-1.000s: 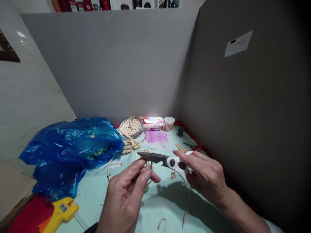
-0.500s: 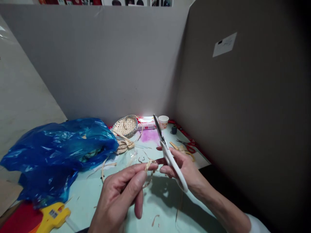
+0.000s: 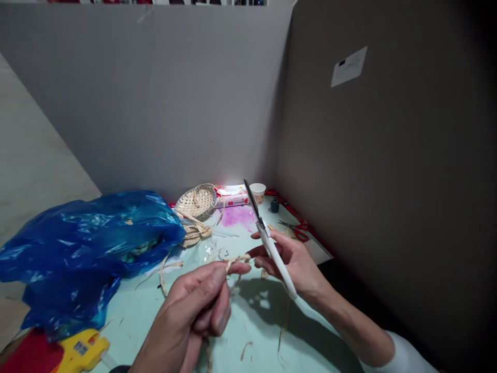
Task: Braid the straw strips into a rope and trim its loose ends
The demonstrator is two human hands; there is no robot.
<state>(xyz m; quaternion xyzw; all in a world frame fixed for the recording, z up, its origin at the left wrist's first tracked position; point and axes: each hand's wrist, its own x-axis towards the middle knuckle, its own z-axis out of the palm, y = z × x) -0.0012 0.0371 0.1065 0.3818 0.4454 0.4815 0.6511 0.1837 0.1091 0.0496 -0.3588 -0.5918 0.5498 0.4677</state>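
Note:
My left hand [image 3: 198, 305] is closed, its thumb and forefinger pinching a pale braided straw cord [image 3: 237, 260]. A length of the cord bridges the short gap to the fingertips of my right hand [image 3: 289, 259]. White-handled scissors [image 3: 272, 248] rest in that right hand, blades pointing up and away, looking nearly closed. Its thumb and forefinger come close to the cord's far end; whether they grip it is hard to see. More of the cord hangs below my left hand, partly hidden by the fingers.
A blue plastic bag [image 3: 89, 238] fills the left side. Behind the hands stand a woven basket [image 3: 197, 202], a tissue pack [image 3: 233, 197], a paper cup [image 3: 258, 192] and a dark thread spool [image 3: 274, 205]. Red-handled scissors [image 3: 301, 233] lie at right, a yellow glue gun [image 3: 79, 349] at lower left.
My left hand has shifted slightly left and its lower fingers have curled in. More cord now shows stretched between the hands. The scissors stay in my right hand; the view has turned slightly.

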